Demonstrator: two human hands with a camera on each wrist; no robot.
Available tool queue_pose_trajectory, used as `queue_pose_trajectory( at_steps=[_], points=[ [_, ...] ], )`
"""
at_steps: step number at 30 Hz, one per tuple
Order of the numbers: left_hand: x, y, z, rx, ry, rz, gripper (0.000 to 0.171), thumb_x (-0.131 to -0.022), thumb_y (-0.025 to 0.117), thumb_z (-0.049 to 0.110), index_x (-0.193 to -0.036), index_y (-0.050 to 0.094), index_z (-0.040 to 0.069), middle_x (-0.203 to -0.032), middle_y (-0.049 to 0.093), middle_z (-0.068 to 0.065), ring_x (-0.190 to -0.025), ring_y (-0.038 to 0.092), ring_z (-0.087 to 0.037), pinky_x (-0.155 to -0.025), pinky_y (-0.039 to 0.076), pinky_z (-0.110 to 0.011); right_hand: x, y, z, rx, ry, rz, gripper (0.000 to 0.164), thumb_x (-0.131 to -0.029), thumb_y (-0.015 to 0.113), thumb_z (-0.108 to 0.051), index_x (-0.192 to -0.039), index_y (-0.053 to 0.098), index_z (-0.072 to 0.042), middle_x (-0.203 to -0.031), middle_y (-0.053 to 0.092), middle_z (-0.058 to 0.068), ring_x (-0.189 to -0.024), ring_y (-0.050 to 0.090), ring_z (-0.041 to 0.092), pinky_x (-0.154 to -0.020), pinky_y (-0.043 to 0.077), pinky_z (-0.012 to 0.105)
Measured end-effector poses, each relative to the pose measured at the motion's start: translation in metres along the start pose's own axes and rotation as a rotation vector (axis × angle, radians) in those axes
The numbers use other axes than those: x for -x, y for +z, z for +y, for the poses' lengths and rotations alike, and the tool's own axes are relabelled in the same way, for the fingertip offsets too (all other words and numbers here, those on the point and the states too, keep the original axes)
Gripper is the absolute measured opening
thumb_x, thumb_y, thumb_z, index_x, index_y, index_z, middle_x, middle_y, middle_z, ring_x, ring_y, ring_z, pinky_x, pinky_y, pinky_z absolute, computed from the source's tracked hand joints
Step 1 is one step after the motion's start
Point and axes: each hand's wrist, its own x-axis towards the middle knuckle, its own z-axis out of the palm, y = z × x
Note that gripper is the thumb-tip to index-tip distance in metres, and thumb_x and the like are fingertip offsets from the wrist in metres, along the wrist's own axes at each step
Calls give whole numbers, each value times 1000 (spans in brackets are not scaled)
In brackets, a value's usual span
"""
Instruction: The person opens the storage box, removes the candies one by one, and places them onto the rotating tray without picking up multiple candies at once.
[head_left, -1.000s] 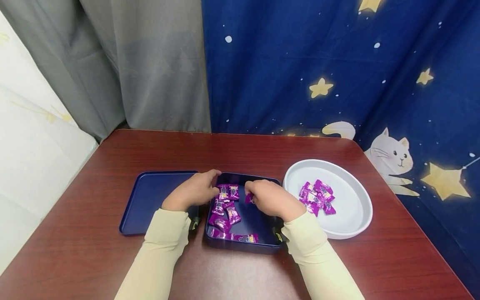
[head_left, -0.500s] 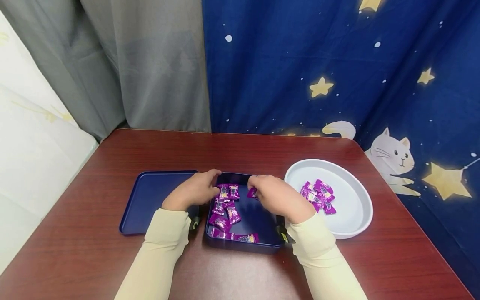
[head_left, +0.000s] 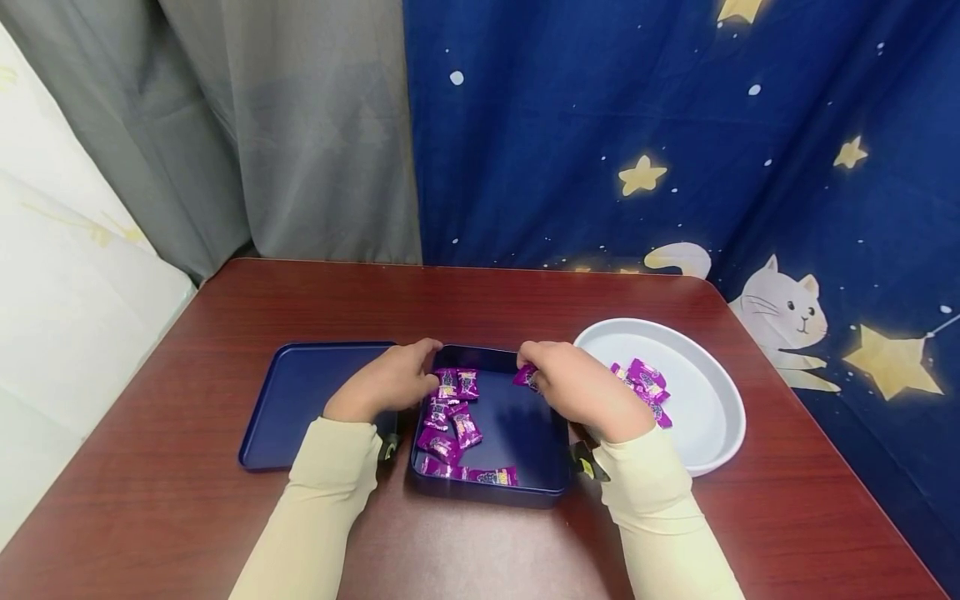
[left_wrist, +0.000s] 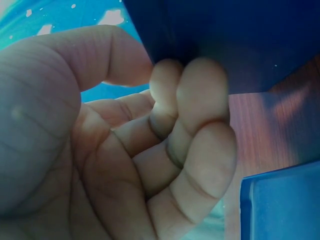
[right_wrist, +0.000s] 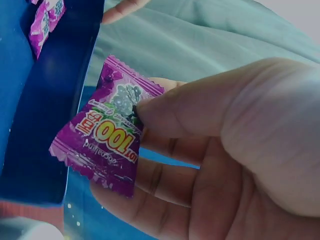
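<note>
My right hand [head_left: 588, 387] pinches a purple wrapped candy [right_wrist: 102, 135] between thumb and fingers. It hovers over the far right part of the dark blue box [head_left: 491, 496], and the candy's printed face shows in the right wrist view. At the box's far left corner, my left hand [head_left: 386, 383] grips the wall, thumb inside and fingers outside. Several purple candies [head_left: 438, 446] lie in the box along its left side and front edge. More candies [head_left: 647, 379] are heaped on a round white tray [head_left: 708, 425], partly hidden behind my right hand.
A flat blue lid [head_left: 300, 408] lies left of the box, partly under my left wrist. The white tray stands close by the box's right side. Curtains hang behind the brown table [head_left: 480, 300].
My right hand has moved to the right with the candy, from the box's middle to its far right corner. The left hand and the box stay put.
</note>
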Motion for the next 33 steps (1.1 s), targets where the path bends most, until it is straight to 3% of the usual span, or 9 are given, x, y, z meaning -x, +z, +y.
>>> queue_pose_trajectory(
  at_steps=[21, 33],
  points=[
    [1, -1, -2, 11, -8, -3, 53, -87, 59, 17, -136, 43, 5, -104, 61, -11, -85, 55, -21, -86, 50, -48, 7, -9, 28, -44, 26, 47, 22, -85, 50, 3, -94, 63, -12, -88, 67, 1, -77, 56, 17, -78, 50, 40],
    [2, -1, 0, 10, 1, -6, 53, -87, 59, 17, -136, 43, 4, -101, 60, -10, -83, 54, -21, -84, 50, -46, 20, -17, 69, -37, 115, 72, 24, -84, 45, 3, -99, 60, -9, -83, 62, 7, -75, 53, 21, -73, 47, 40]
  ],
)
